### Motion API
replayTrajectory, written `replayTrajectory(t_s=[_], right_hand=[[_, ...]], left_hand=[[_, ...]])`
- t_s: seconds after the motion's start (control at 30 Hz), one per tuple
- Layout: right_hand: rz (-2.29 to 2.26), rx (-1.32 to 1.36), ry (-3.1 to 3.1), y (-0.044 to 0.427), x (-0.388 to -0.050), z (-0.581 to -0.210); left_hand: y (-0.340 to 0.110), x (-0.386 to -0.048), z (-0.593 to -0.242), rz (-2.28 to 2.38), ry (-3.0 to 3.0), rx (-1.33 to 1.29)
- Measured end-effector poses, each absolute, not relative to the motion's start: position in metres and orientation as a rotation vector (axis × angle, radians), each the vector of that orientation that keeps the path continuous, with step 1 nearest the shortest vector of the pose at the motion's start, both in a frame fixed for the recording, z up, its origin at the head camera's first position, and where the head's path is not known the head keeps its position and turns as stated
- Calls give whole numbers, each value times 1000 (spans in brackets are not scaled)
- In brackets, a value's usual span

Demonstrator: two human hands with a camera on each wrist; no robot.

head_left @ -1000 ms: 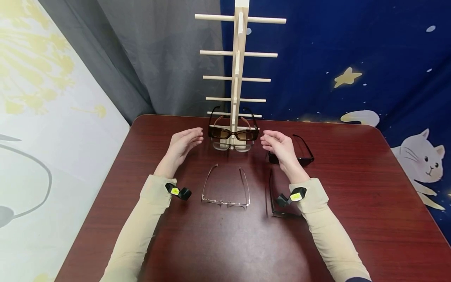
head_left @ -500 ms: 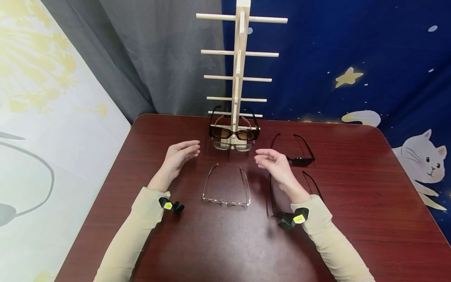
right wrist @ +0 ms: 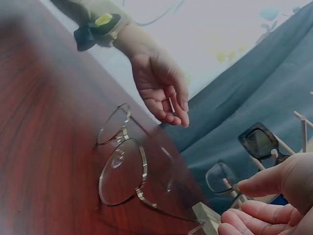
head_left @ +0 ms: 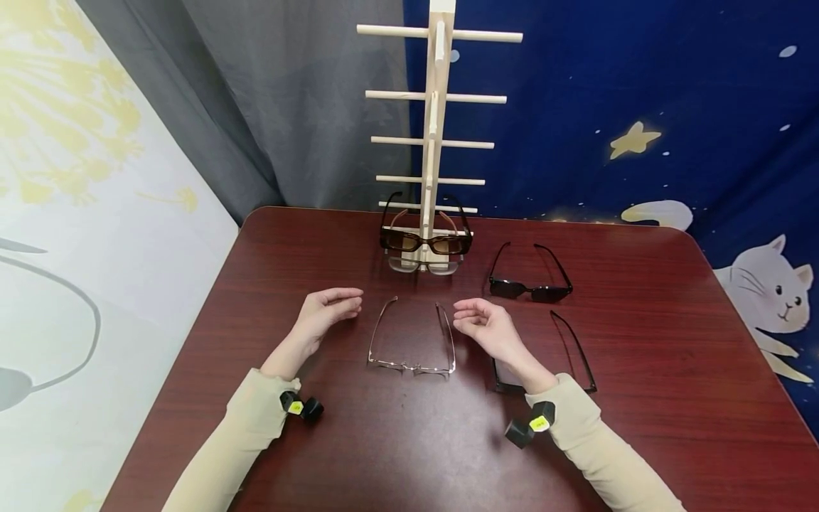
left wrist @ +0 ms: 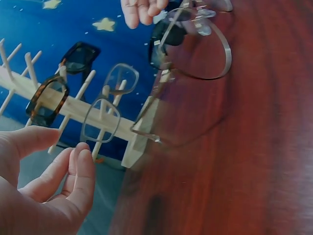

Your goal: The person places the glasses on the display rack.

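Thin metal-framed eyeglasses [head_left: 411,368] lie on the table with their temples unfolded toward the rack. To their left hovers my left hand [head_left: 320,320], empty, fingers loosely bent and apart from the frame. My right hand [head_left: 493,328] holds nothing either; its fingertips are close to the right temple tip. On the wooden rack [head_left: 432,128] hang tortoiseshell sunglasses [head_left: 448,246], with clear-lens glasses [head_left: 441,268] just below them. The left wrist view shows the metal eyeglasses [left wrist: 226,58] beyond the hand's fingertips.
Black sunglasses [head_left: 549,293] lie unfolded at the right of the rack. Nearer, another black-framed pair [head_left: 579,348] is partly covered by my right hand and wrist. The reddish-brown table [head_left: 409,455] meets curtains at the back. Several bare pegs [head_left: 476,98] stick out higher up the rack.
Both hands have drawn back from beside the rack toward me and now flank the metal eyeglasses. The black sunglasses at right have come into full view. The glasses have not moved.
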State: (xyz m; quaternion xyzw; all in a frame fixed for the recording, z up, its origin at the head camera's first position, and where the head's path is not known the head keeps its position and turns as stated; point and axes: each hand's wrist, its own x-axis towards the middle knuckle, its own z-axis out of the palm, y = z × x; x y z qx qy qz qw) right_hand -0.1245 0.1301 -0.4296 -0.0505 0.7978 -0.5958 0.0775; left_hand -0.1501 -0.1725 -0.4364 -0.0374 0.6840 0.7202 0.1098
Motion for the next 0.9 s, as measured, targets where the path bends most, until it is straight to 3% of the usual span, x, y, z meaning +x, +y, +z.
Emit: replayTrajectory(t_s=[0.9], right_hand=[[-1538,-225,2575,123,-117,-444]], left_hand=[[-154,-125,-461,1851,2132,25]])
